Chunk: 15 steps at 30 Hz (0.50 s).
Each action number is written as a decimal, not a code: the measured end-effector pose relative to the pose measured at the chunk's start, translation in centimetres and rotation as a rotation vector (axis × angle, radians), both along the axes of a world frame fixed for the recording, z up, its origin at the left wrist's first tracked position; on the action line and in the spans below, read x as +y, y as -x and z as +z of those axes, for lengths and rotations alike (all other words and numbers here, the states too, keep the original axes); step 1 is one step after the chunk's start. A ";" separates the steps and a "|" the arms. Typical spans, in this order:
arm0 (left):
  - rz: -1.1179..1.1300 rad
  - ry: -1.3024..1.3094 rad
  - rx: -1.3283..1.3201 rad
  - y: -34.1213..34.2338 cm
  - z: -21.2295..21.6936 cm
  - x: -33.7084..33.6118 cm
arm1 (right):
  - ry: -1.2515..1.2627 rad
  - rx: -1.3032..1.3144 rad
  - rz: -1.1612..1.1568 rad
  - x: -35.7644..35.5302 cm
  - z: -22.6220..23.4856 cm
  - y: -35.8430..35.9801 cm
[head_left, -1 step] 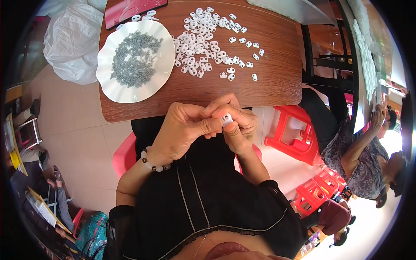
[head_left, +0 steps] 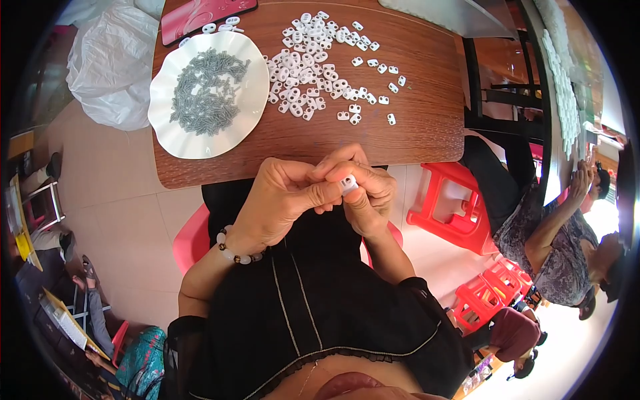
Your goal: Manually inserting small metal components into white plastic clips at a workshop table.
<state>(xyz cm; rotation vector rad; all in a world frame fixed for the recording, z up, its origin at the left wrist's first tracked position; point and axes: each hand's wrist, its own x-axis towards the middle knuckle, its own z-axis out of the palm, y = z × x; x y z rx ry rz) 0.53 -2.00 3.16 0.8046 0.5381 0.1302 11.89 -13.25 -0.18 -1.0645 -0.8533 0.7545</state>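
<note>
Above the lap, the left hand [head_left: 280, 200] and right hand [head_left: 367, 197] meet, fingertips of both clamped on a small white plastic piece [head_left: 348, 183]. Beyond, the wooden table [head_left: 427, 113] bears a heap of white pieces [head_left: 317, 60] and a white plate [head_left: 248, 113] of grey screws [head_left: 203, 90].

table [head_left: 427, 133]: glossy wood | plate [head_left: 167, 137]: white paper | clips [head_left: 313, 60]: smooth white plastic

Brown wooden table [head_left: 427, 127], rounded near corner. On it: white scalloped paper plate [head_left: 167, 130] at left, holding a heap of small grey metal pieces [head_left: 207, 90], possibly screws. Right of the plate, loose scatter of small white plastic parts [head_left: 317, 63]. Red flat rectangular case [head_left: 203, 15] at far edge
</note>
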 end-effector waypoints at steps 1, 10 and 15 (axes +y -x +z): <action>-0.002 -0.001 -0.002 0.0 0.0 0.0 | -0.012 -0.001 -0.010 0.0 -0.1 0.0; 0.021 -0.048 -0.023 -0.2 -1.0 -0.2 | -0.051 0.021 -0.043 0.3 -1.0 0.0; 0.022 -0.016 -0.010 -0.6 -0.6 0.3 | -0.045 0.126 -0.009 0.4 -0.8 0.0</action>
